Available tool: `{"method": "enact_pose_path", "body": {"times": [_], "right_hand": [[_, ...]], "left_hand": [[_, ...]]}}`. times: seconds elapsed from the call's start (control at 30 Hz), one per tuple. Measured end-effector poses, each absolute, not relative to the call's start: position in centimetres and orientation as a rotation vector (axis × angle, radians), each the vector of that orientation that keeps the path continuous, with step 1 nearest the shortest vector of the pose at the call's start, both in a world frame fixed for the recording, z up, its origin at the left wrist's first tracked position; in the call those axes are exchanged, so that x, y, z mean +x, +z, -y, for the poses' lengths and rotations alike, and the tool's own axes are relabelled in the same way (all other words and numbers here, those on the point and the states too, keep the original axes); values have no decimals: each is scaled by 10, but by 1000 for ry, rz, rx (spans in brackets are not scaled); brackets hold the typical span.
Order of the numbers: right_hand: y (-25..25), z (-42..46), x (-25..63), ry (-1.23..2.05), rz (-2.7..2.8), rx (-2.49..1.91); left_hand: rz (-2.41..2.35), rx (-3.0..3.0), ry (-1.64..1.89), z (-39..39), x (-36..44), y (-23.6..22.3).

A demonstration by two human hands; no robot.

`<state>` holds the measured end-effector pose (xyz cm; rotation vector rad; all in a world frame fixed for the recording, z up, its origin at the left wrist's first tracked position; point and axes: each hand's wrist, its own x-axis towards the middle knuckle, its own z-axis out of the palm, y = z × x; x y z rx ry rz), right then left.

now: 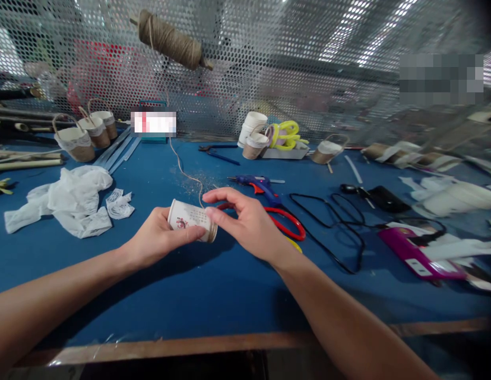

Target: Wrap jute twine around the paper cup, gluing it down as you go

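Head view: the left hand (150,240) gripped the paper cup (186,215) sideways above the surface (229,301), apparently steadying it, while the right hand (251,227) pinched twine (178,157) against its wall, seemingly controlling the strand.

Light is moderate, with bright glare streaks above the perforated mesh (237,84); soft shadows fall on the worktop (237,295). Blur and stretching grow toward its right edge, and the upper right corner darkens.
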<state>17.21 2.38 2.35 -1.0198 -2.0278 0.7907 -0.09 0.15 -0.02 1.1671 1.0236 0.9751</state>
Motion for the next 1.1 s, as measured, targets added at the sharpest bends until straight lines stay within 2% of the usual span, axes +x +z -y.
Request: {"method": "enact_pose_path", "body": {"times": [0.7,1.1], "right_hand": [[20,-21,166,862,2096,-1055],[34,-29,176,746,2135,-1054]], "left_hand": [[-953,1066,947,-3,0,-4],[-1034,982,947,-4,0,-3]]}}
